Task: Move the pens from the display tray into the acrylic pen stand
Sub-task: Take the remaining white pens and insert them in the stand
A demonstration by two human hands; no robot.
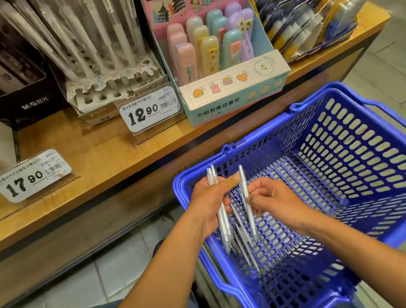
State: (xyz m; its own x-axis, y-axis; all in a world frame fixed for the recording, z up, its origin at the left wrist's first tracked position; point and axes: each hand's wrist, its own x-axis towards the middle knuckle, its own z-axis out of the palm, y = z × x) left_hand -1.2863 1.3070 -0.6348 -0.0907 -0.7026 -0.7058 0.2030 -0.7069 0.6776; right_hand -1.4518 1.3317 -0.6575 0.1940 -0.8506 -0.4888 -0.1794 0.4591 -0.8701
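Both bare forearms enter from the lower edge of the view and converge toward the centre, the left arm running up from lower left, the right from lower right. Left hand (212,204): back of the hand uppermost, fingers curled round a bundle of pens (224,225), a tan plaster wrapped round one extended finger. Right hand (273,200): knuckles uppermost, fingers bent, thumb and fingertips apparently pinching a single pen (246,199), though the contact is partly hidden. The two hands sit just beside each other, not touching.
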